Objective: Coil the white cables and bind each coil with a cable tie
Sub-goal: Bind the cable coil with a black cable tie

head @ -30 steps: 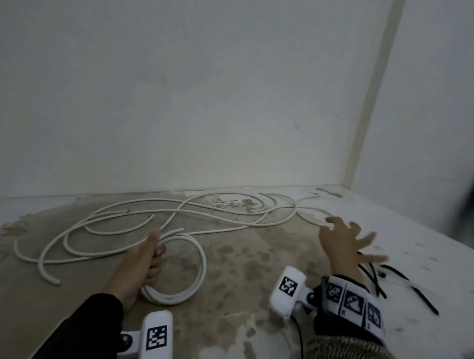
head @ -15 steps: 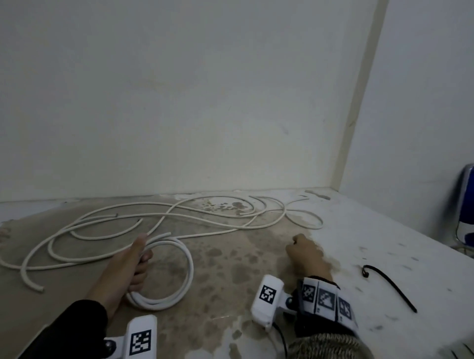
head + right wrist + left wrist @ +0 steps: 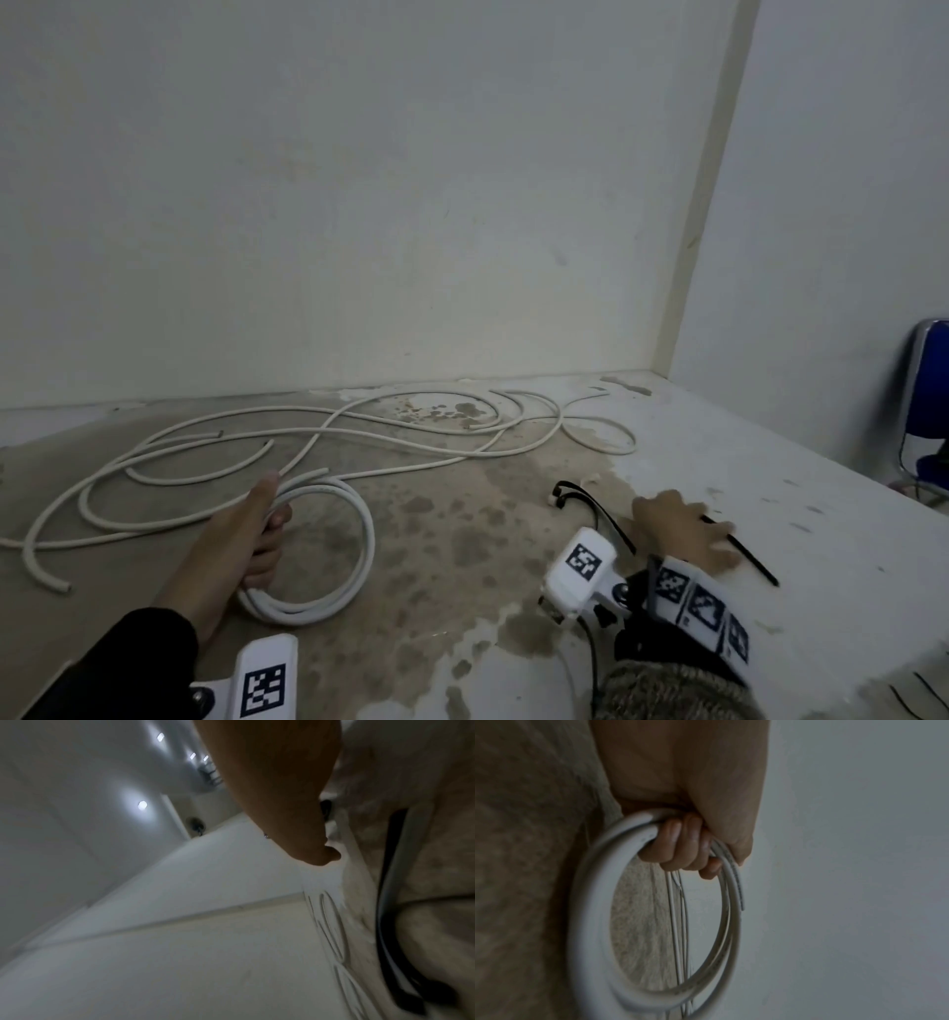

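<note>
a: where is the coil of thick white round cable (image 3: 328, 555) now?
b: on the stained floor (image 3: 462, 555), the left hand (image 3: 246, 534) grips it with curled fingers (image 3: 680, 850); loose white cables (image 3: 359, 431) lie behind.
a: and the right hand (image 3: 683, 529)?
b: it presses flat on a thin black plastic cable tie (image 3: 750, 555); i think it should pinch one tie only, and keep the coil tight.
</note>
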